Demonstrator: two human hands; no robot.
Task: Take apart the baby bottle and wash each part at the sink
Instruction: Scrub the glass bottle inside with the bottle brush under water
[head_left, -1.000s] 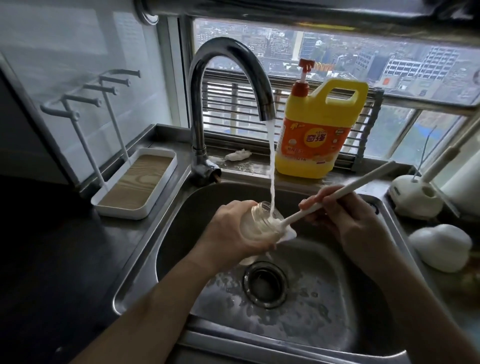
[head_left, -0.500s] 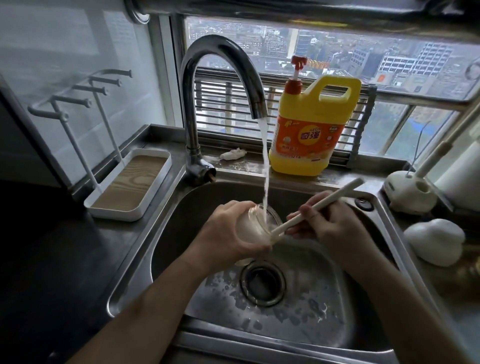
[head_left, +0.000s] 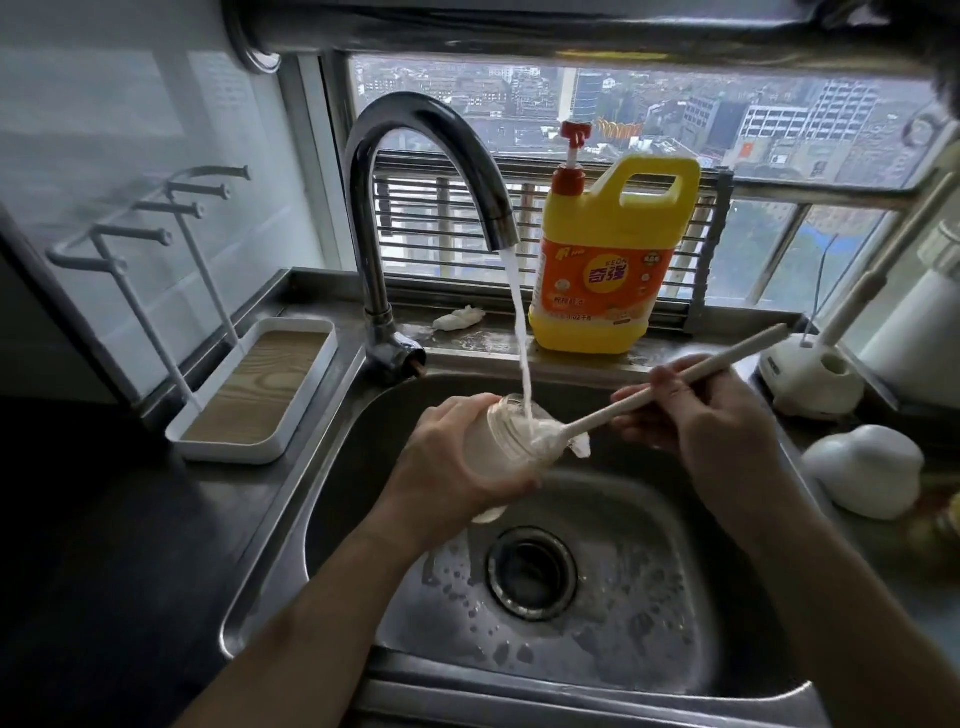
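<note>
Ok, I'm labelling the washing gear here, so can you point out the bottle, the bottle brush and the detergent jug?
bottle (head_left: 496, 447): head view, on its clear side wall.
bottle brush (head_left: 727, 354): head view, on the upper part of its handle.
detergent jug (head_left: 608, 278): head view, on its orange front label.

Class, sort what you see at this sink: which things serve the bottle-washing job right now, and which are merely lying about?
In use: clear plastic bottle body in the left hand; white long-handled brush in the right hand; chrome tap, running; steel sink.
Lying about: yellow detergent jug; white drying rack; crumpled white wad; white rounded lump.
</note>
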